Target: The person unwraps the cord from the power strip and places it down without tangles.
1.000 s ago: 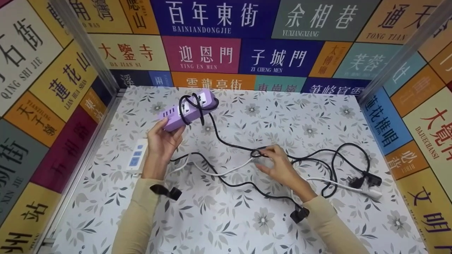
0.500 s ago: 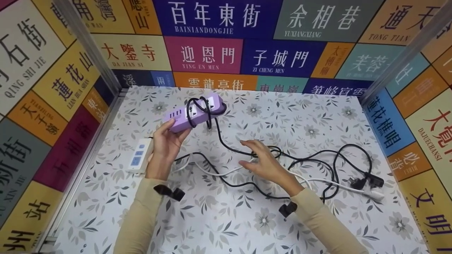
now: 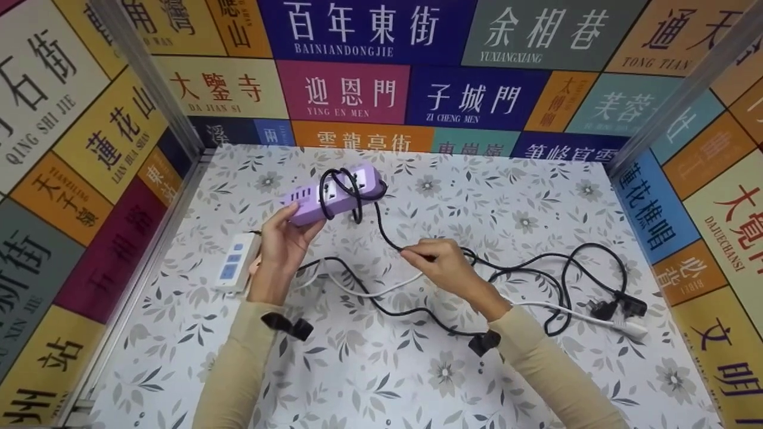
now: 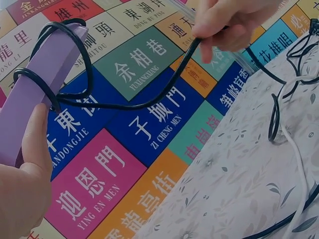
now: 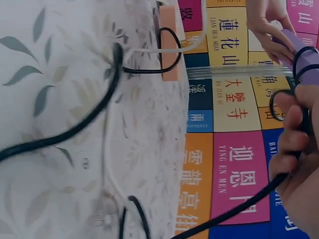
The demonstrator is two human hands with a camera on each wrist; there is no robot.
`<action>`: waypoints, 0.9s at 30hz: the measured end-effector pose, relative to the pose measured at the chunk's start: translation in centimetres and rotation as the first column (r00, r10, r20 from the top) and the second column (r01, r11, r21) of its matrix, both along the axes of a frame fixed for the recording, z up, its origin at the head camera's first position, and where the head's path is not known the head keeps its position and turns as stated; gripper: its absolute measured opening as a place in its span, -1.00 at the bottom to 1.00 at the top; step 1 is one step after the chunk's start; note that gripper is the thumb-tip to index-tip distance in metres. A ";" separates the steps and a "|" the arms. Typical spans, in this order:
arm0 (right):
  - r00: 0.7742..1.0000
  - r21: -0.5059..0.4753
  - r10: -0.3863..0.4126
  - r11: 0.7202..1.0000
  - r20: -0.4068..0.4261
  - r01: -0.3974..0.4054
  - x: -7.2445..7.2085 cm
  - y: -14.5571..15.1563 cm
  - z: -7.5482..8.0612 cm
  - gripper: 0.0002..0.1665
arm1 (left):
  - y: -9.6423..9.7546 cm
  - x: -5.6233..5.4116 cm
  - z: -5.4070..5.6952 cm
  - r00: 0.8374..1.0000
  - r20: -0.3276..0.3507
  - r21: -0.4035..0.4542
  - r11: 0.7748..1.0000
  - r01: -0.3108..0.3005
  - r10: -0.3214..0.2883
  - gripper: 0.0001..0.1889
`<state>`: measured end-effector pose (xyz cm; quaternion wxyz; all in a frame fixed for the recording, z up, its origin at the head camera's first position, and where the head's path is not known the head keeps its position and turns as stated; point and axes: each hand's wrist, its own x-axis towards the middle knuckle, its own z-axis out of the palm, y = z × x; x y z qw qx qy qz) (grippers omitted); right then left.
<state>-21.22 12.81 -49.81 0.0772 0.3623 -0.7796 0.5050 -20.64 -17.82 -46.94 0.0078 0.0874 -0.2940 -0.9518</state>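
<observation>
My left hand (image 3: 285, 238) grips the lower left end of a purple power strip (image 3: 305, 210) and holds it tilted above the table. A black cord (image 3: 387, 233) is wrapped in loops around the strip's far half and runs down to the right. My right hand (image 3: 447, 268) pinches this cord a short way from the strip. In the left wrist view the cord (image 4: 149, 103) sags between the strip and the right fingers. Curled fingers (image 5: 291, 142) hold the cord in the right wrist view.
A white power strip (image 3: 236, 262) lies left beside my left wrist, partly hidden. A white cord (image 3: 381, 293) and another black cord (image 3: 411, 311) cross the patterned table (image 3: 357, 381). Black plugs (image 3: 605, 308) and a white plug (image 3: 632, 329) lie at right. Sign-printed walls surround the table.
My right hand let go of the cord farther right, opened, moved left and now pinches it nearer the strip. The left hand shifted the purple strip slightly right.
</observation>
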 end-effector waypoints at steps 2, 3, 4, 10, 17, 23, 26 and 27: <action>0.997 0.048 -0.058 0.997 0.043 0.056 -0.6 0.0 1.0 -0.87 | 0.2 0.0 -0.2 1.000 0.008 -0.011 1.000 0.011 -0.011 -0.75; 0.994 0.070 -0.088 0.994 0.064 0.083 -0.9 0.1 1.5 -0.86 | 0.3 0.0 -0.3 1.000 0.015 -0.014 1.000 0.016 -0.016 -0.75; 0.990 0.090 -0.117 0.990 0.076 0.110 -1.2 0.1 2.0 -0.85 | 0.4 0.1 -0.4 0.999 0.022 -0.015 1.000 0.023 -0.023 -0.75; 0.962 0.110 -0.259 0.962 0.080 0.250 -2.3 0.7 3.9 -0.84 | 0.7 0.1 -0.7 0.998 0.042 -0.024 0.998 0.049 -0.048 -0.70; 0.950 -0.081 -0.311 0.947 0.029 0.312 -1.9 1.6 4.7 -0.81 | 0.6 0.0 -0.8 0.998 0.041 -0.031 0.998 0.048 -0.046 -0.67; 0.967 -0.248 -0.254 0.938 -0.013 0.243 -0.7 2.0 5.1 -0.77 | 0.6 -0.1 -0.9 0.998 0.059 -0.022 0.999 0.025 -0.023 -0.69; 0.985 -0.279 -0.165 0.949 -0.043 0.147 -0.1 2.6 5.0 -0.75 | 0.4 -0.2 -0.8 0.997 0.070 -0.007 1.000 0.012 -0.012 -0.70; 0.991 -0.281 -0.126 0.954 -0.053 0.106 0.1 2.8 4.9 -0.74 | 0.3 -0.2 -0.7 0.997 0.073 -0.001 1.000 0.008 -0.008 -0.71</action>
